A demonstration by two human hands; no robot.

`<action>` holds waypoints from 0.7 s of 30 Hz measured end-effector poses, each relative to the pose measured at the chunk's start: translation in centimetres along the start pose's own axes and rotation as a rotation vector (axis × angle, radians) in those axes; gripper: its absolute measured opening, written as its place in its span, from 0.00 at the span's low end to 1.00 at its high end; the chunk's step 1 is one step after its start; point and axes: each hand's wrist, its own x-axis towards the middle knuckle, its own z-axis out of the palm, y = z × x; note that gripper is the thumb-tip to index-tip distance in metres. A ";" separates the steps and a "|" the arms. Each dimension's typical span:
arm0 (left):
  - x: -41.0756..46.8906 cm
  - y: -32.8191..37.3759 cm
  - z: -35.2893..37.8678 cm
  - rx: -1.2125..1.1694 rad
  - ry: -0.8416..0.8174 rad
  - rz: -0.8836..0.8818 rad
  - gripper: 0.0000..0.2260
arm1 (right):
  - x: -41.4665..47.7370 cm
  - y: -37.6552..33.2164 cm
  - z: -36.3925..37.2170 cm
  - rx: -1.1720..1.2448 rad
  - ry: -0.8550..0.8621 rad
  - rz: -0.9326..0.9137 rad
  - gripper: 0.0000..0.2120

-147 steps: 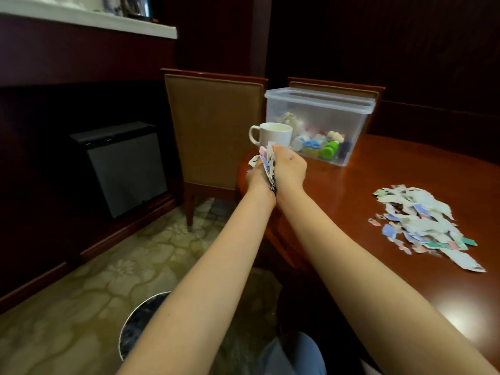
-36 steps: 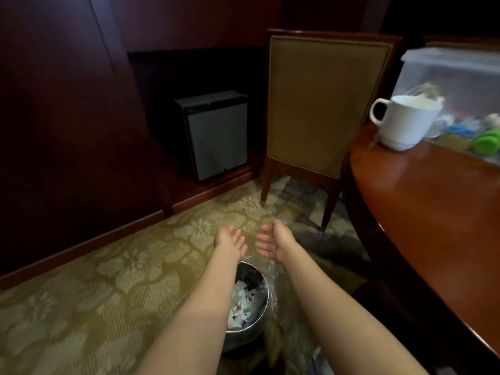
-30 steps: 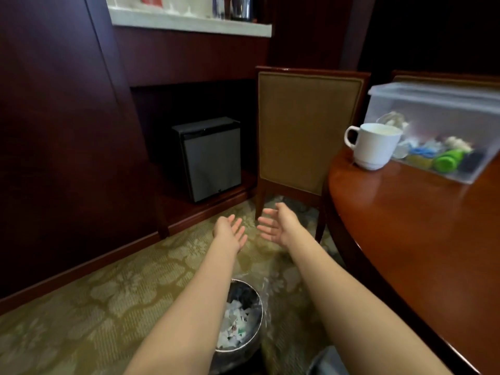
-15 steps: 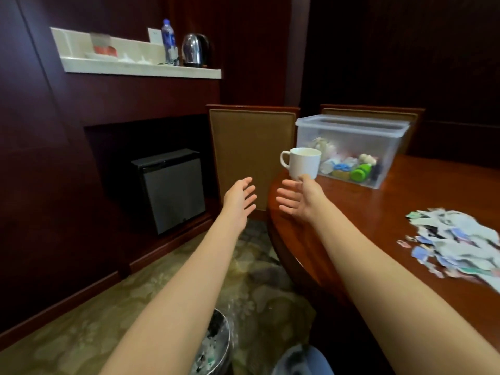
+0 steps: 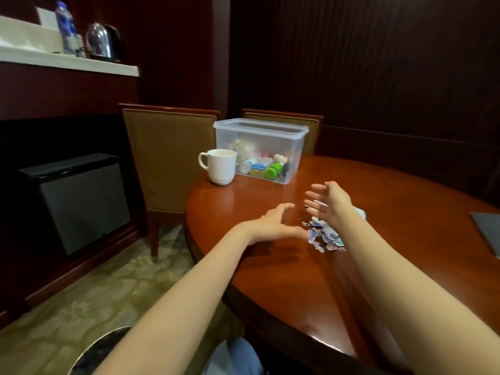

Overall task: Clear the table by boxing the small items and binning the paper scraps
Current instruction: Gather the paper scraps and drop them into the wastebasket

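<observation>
hands back from the dark round bin [image 5: 102, 345], emptied
left hand [image 5: 273, 226] and right hand [image 5: 328, 204], fingers spread, holding nothing, bracket the torn coloured paper scraps [image 5: 323, 235] left on the glossy wooden table [image 5: 270, 266]; likely another scoop.

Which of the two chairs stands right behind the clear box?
The right chair: its back rises behind the clear box. The left chair stands behind the white cup.
</observation>
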 end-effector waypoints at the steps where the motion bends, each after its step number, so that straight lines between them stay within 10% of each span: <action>1: 0.3 0.5 0.6 0.084 -0.019 0.026 0.40 | 0.3 0.1 -1.1 -0.009 0.070 -0.052 0.15; 8: 2.8 1.5 4.2 0.463 -0.009 0.199 0.49 | 2.2 1.6 -8.9 -0.458 0.499 -0.405 0.15; 21: 9.0 2.7 4.6 0.405 0.030 0.212 0.56 | 7.5 3.1 -10.6 -1.097 0.128 -0.377 0.30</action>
